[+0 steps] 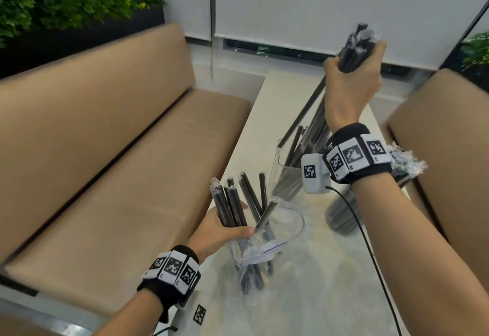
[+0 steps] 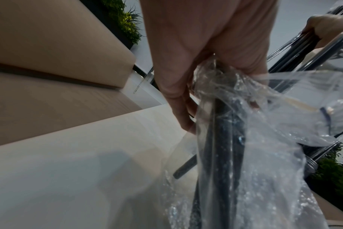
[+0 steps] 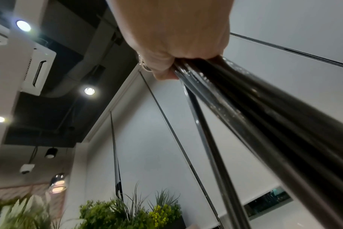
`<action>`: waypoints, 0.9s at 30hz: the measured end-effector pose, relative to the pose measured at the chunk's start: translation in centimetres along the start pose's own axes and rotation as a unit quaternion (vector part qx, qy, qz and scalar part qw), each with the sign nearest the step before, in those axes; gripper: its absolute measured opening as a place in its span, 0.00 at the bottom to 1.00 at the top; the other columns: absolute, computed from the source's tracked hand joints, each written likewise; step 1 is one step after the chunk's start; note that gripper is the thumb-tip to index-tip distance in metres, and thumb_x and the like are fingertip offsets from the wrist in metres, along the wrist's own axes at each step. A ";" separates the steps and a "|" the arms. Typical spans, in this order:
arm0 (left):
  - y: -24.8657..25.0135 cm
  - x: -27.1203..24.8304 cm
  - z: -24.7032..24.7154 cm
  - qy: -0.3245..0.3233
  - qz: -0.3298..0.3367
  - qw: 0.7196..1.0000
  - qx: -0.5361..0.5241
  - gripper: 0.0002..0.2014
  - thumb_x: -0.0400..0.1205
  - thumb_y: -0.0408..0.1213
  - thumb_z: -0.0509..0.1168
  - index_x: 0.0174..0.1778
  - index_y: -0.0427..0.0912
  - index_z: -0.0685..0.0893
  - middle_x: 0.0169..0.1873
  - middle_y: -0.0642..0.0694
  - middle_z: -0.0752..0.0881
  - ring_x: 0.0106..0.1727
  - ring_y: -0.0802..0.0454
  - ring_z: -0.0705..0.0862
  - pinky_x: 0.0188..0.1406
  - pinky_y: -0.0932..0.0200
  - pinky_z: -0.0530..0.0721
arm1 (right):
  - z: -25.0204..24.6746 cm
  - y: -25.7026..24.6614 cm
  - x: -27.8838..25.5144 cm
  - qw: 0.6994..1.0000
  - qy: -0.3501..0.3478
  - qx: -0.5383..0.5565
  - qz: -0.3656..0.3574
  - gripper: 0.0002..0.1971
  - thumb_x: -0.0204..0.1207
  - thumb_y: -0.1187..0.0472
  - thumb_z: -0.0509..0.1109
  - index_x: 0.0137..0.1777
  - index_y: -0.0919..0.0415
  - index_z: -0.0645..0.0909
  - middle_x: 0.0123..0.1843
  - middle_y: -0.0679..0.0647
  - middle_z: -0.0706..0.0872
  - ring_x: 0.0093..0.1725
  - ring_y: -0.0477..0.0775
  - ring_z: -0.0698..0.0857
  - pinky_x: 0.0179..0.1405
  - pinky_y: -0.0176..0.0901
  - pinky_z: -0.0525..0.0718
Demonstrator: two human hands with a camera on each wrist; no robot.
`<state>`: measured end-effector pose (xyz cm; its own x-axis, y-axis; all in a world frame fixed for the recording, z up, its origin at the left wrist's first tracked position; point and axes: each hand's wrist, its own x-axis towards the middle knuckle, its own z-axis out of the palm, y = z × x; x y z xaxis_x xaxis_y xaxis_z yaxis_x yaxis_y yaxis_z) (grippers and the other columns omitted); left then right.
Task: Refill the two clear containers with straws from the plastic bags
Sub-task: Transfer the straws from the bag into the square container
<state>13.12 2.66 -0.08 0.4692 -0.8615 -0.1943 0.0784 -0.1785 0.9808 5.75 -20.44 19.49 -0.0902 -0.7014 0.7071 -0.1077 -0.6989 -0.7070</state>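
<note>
Your right hand (image 1: 353, 81) is raised above the white desk (image 1: 312, 277), its grip closed round a bundle of long black wrapped straws (image 1: 353, 47) whose lower ends slant down into the far clear square container (image 1: 287, 177), which stands upright on the desk and already holds several straws. Your left hand (image 1: 225, 227) grips a second bunch of black straws (image 1: 230, 203) at mid-length, together with the crumpled clear plastic bag (image 1: 254, 253) that sheathes their lower ends; these straws fan upward and lean apart. A dark bundle of bagged straws (image 1: 341, 216) lies on the desk just beside the far container, under your right forearm. A tan cushioned bench (image 1: 105, 150) runs along the desk's left side.
</note>
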 end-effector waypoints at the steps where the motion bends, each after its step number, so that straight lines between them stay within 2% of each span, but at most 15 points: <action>1: 0.0 0.0 0.0 -0.001 -0.001 1.000 -0.001 0.23 0.68 0.30 0.81 0.57 0.42 0.82 0.41 0.48 0.84 0.42 0.57 0.85 0.40 0.70 0.84 | 0.0 -0.1 -0.1 1.000 -0.011 -0.008 -0.018 0.15 0.68 0.65 0.70 0.47 0.58 0.65 0.33 0.44 0.75 0.30 0.47 0.73 0.32 0.24 0.72; 3: 0.0 0.0 0.0 -0.001 0.000 1.000 -0.004 0.23 0.68 0.30 0.81 0.57 0.41 0.82 0.39 0.48 0.84 0.39 0.60 0.85 0.38 0.71 0.84 | 0.3 -0.1 -0.5 0.997 -0.047 -0.021 -0.059 0.14 0.67 0.65 0.70 0.47 0.59 0.67 0.37 0.50 0.78 0.34 0.51 0.74 0.32 0.21 0.70; 5: 0.0 0.0 0.0 0.003 0.003 1.000 -0.005 0.23 0.68 0.30 0.81 0.57 0.42 0.82 0.38 0.50 0.84 0.38 0.63 0.86 0.37 0.71 0.83 | 0.9 0.0 -1.2 0.992 -0.092 -0.030 -0.084 0.13 0.66 0.66 0.70 0.50 0.64 0.74 0.40 0.52 0.80 0.35 0.52 0.77 0.34 0.25 0.72; 7: -0.1 0.0 0.0 0.003 0.005 1.000 -0.001 0.23 0.68 0.31 0.81 0.56 0.43 0.82 0.39 0.50 0.85 0.39 0.62 0.86 0.39 0.69 0.84 | 1.6 0.2 -2.1 0.986 -0.125 -0.040 -0.099 0.15 0.65 0.66 0.71 0.51 0.70 0.76 0.40 0.52 0.80 0.35 0.54 0.77 0.35 0.33 0.73; 9: -0.1 0.0 0.0 0.003 0.005 1.000 -0.004 0.23 0.68 0.30 0.81 0.56 0.43 0.82 0.39 0.49 0.86 0.39 0.62 0.87 0.39 0.68 0.85 | 2.1 0.7 -2.9 0.985 -0.140 -0.040 -0.091 0.15 0.65 0.66 0.71 0.51 0.70 0.77 0.38 0.52 0.80 0.33 0.55 0.75 0.32 0.30 0.69; 11: -0.2 0.0 -0.1 0.006 0.004 1.000 -0.011 0.23 0.67 0.30 0.81 0.56 0.42 0.82 0.37 0.49 0.86 0.37 0.63 0.87 0.39 0.67 0.85 | 2.3 1.4 -3.4 0.989 -0.135 -0.026 -0.051 0.14 0.66 0.67 0.71 0.52 0.70 0.77 0.37 0.52 0.80 0.33 0.54 0.75 0.31 0.24 0.68; 12: -0.3 0.1 -0.2 0.008 0.002 1.000 -0.014 0.23 0.67 0.30 0.81 0.56 0.42 0.82 0.36 0.50 0.85 0.37 0.62 0.87 0.40 0.65 0.85 | 2.2 1.8 -3.5 0.992 -0.125 -0.018 -0.021 0.15 0.67 0.67 0.71 0.54 0.69 0.77 0.38 0.52 0.81 0.34 0.53 0.76 0.32 0.24 0.71; 14: -0.4 0.1 -0.2 0.010 0.002 1.000 -0.017 0.23 0.67 0.29 0.81 0.56 0.41 0.83 0.35 0.50 0.85 0.36 0.61 0.87 0.39 0.65 0.85 | 1.8 2.7 -3.7 0.994 -0.095 0.001 0.059 0.18 0.68 0.66 0.72 0.58 0.66 0.77 0.41 0.52 0.83 0.36 0.52 0.79 0.37 0.35 0.79; 17: -0.4 0.1 -0.2 0.014 0.003 1.000 -0.019 0.23 0.67 0.28 0.81 0.56 0.41 0.82 0.35 0.50 0.86 0.36 0.63 0.87 0.38 0.67 0.85 | 1.1 4.7 -4.2 0.983 -0.059 0.003 0.175 0.19 0.70 0.66 0.72 0.62 0.66 0.77 0.43 0.49 0.83 0.41 0.52 0.82 0.47 0.47 0.87; 19: -0.4 0.2 -0.2 0.015 0.003 1.000 -0.021 0.23 0.67 0.28 0.81 0.56 0.41 0.82 0.36 0.50 0.86 0.36 0.63 0.87 0.38 0.67 0.86 | 0.6 5.7 -4.5 0.975 -0.054 -0.004 0.218 0.20 0.70 0.65 0.72 0.61 0.66 0.75 0.41 0.48 0.81 0.43 0.55 0.82 0.51 0.55 0.87; 20: -0.4 0.2 -0.2 0.016 0.003 1.000 -0.022 0.23 0.67 0.28 0.81 0.56 0.41 0.82 0.36 0.50 0.86 0.36 0.63 0.87 0.38 0.67 0.86 | 0.4 6.1 -4.4 0.973 -0.057 -0.001 0.225 0.21 0.70 0.65 0.72 0.62 0.64 0.73 0.40 0.47 0.81 0.42 0.56 0.82 0.50 0.55 0.87; 22: -0.4 0.3 -0.3 0.015 0.003 1.000 -0.022 0.23 0.67 0.28 0.81 0.56 0.41 0.82 0.36 0.49 0.86 0.36 0.63 0.87 0.38 0.67 0.86 | 0.0 6.2 -3.9 0.975 -0.069 0.024 0.209 0.27 0.69 0.68 0.72 0.67 0.61 0.68 0.41 0.47 0.81 0.41 0.55 0.84 0.45 0.48 0.88; 24: -0.4 0.4 -0.3 0.014 0.003 1.000 -0.021 0.23 0.67 0.29 0.81 0.55 0.42 0.82 0.36 0.50 0.86 0.36 0.63 0.87 0.38 0.68 0.85 | -0.3 6.2 -2.7 0.982 -0.089 0.029 0.161 0.35 0.68 0.74 0.71 0.74 0.57 0.63 0.49 0.54 0.83 0.41 0.52 0.84 0.42 0.39 0.86; 25: -0.3 0.4 -0.3 0.013 0.003 1.000 -0.021 0.23 0.67 0.28 0.81 0.55 0.42 0.83 0.36 0.50 0.86 0.36 0.64 0.87 0.37 0.68 0.85 | -0.4 6.2 -2.0 0.985 -0.112 0.008 0.132 0.39 0.68 0.77 0.69 0.77 0.55 0.61 0.56 0.58 0.82 0.44 0.52 0.83 0.43 0.37 0.85; 27: -0.3 0.5 -0.2 0.013 0.003 1.000 -0.022 0.23 0.67 0.28 0.81 0.56 0.42 0.83 0.36 0.50 0.86 0.36 0.64 0.87 0.37 0.69 0.85 | -0.4 6.3 -0.7 0.977 -0.193 -0.077 0.055 0.43 0.67 0.80 0.67 0.81 0.55 0.60 0.72 0.61 0.75 0.58 0.53 0.80 0.54 0.37 0.81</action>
<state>13.50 2.35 -0.47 0.4924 -0.8495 -0.1893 0.1148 -0.1522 0.9817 4.76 -24.29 14.51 0.2677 -0.7920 0.5486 -0.2696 -0.6082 -0.7466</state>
